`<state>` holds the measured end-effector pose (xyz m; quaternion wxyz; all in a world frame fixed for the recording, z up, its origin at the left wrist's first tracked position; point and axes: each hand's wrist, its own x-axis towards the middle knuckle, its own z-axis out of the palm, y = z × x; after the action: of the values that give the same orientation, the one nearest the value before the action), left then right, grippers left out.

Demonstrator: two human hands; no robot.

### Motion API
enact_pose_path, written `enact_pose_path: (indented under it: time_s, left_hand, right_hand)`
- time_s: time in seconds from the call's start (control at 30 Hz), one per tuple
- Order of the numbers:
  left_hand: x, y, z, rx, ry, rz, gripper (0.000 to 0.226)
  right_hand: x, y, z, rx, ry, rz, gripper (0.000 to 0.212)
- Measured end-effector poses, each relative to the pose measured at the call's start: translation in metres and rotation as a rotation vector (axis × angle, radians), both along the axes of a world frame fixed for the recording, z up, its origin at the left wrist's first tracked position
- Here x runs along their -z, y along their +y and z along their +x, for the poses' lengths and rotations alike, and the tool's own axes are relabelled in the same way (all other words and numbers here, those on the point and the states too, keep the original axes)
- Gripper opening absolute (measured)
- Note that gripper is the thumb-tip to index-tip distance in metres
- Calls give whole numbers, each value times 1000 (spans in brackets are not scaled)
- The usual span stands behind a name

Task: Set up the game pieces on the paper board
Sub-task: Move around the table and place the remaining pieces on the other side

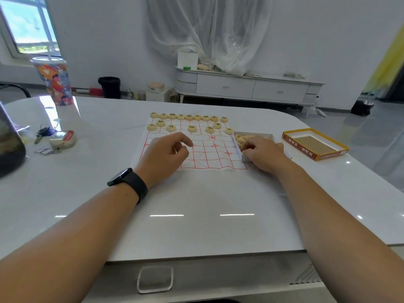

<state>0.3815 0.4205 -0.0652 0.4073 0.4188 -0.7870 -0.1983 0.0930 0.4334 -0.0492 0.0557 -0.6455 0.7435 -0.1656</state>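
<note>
A white paper board [205,149] with a red grid lies on the table. Several round cream game pieces [189,117] with black marks stand in rows along its far edge. A shallow box [255,136] with more pieces sits at the board's right edge. My left hand [165,157] rests over the board's left part with fingers loosely curled, nothing seen in it. My right hand [263,153] reaches into the box, its fingertips at a piece [243,141]; whether it grips the piece is hidden.
A yellow and red box lid [314,144] lies open at the right. A printed cup [55,80] stands at the far left, with keys [44,132], a small round tin [63,138] and a dark object [9,145] nearby. The table's near edge [196,256] is close to me.
</note>
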Motion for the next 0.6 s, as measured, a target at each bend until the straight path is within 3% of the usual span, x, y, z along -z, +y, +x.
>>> enact_pose_path:
  time_s: [0.37, 0.5, 0.6]
  left_hand:
    - [4, -1, -4, 38, -70, 14, 21]
    - [3, -2, -23, 46, -69, -100, 17]
    - [-2, -13, -52, 46, -106, -185, 35]
  right_hand:
    - [-7, 6, -1, -35, -314, -100, 15]
    - [-11, 8, 2, -26, -631, -347, 11]
    - [-11, 8, 11, -73, -810, -345, 8]
